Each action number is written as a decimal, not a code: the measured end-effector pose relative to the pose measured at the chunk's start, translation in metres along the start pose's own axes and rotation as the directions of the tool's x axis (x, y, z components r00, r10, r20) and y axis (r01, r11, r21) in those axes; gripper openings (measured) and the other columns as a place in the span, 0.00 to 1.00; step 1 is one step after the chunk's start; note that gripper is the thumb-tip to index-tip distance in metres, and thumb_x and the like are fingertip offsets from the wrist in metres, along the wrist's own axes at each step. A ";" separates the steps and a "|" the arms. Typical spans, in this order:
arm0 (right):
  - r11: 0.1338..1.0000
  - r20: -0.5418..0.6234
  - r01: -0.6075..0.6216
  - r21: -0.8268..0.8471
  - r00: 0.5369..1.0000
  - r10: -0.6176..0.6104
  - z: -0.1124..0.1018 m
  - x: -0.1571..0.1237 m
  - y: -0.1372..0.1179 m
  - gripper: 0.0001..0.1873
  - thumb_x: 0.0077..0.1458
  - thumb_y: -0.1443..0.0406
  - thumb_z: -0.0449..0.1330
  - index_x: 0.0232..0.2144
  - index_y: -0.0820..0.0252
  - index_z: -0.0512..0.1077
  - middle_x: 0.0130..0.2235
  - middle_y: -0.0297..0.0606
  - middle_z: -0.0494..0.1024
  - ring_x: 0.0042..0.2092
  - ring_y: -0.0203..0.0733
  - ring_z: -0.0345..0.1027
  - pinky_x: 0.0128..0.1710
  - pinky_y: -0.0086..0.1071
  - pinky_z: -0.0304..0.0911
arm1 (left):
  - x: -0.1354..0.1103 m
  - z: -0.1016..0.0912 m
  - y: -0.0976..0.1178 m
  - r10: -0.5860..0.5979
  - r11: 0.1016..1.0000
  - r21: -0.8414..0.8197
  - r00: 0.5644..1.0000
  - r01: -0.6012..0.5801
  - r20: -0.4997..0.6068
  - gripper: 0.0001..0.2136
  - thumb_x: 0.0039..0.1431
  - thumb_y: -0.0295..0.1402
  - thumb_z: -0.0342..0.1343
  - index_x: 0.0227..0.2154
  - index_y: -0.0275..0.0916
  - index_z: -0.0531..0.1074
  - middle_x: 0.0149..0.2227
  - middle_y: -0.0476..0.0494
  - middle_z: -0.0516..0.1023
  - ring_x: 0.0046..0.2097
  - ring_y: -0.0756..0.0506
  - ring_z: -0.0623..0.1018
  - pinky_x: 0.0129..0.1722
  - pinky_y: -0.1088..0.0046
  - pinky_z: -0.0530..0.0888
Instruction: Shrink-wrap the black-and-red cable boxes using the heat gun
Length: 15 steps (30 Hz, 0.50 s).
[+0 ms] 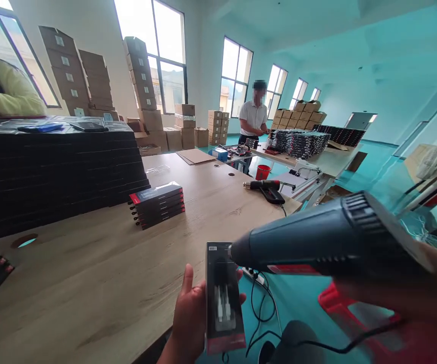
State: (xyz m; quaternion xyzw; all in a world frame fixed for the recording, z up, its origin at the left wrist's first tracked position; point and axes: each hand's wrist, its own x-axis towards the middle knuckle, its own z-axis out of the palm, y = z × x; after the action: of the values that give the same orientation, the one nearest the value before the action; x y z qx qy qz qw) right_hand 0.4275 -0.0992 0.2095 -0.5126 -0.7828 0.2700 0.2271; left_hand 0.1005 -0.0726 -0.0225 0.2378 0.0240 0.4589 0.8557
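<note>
In my left hand (191, 316) is a slim black retail box (213, 283) with a red lower edge. White cable plugs show through its clear window. My thumb lies along its left side and fingertips curl round the right. My right hand (385, 298), partly hidden and blurred, grips a dark heat gun (298, 237) from the right. The nozzle points left, close over the box's upper right edge; whether it touches I cannot tell. On the table ahead sits a small stack of similar black boxes (161, 205).
A large stack of black boxes (59, 177) fills the table's left side. A second heat gun (267, 191) lies near the right edge of the wooden table (108, 283). Black cords (264, 303) hang below. A person in a white shirt (252, 119) stands farther back.
</note>
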 end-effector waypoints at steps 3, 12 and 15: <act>0.992 0.098 0.109 0.065 0.989 -0.115 0.004 0.018 -0.019 0.13 0.65 0.48 0.68 0.45 0.44 0.80 0.39 0.28 0.83 0.43 0.50 0.77 0.44 0.34 0.78 | -0.006 0.000 0.001 -0.025 0.998 0.064 0.997 0.021 0.066 0.45 0.70 0.65 0.31 0.70 0.33 0.67 0.73 0.29 0.64 0.76 0.25 0.58 0.71 0.35 0.59; 0.993 0.182 0.107 0.041 0.977 -0.113 -0.005 0.005 -0.010 0.05 0.66 0.52 0.67 0.45 0.31 0.80 0.39 0.20 0.85 0.36 0.45 0.79 0.36 0.27 0.80 | -0.021 0.003 0.014 -0.013 0.996 0.094 0.987 -0.002 0.160 0.50 0.68 0.66 0.25 0.71 0.28 0.63 0.75 0.25 0.58 0.76 0.26 0.58 0.70 0.37 0.62; 0.979 0.187 0.197 0.045 0.961 -0.202 0.002 0.006 -0.004 0.07 0.67 0.54 0.68 0.46 0.29 0.80 0.40 0.16 0.85 0.39 0.42 0.80 0.38 0.24 0.78 | -0.025 0.003 0.016 -0.018 0.995 0.096 0.985 0.002 0.172 0.51 0.66 0.67 0.23 0.71 0.29 0.65 0.75 0.27 0.59 0.76 0.26 0.57 0.70 0.36 0.60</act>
State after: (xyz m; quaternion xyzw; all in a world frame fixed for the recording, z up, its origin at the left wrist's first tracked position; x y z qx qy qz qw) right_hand 0.4211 -0.0950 0.2115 -0.3997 -0.8452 0.3037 0.1836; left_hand 0.0745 -0.0862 -0.0171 0.3171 -0.0272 0.4306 0.8445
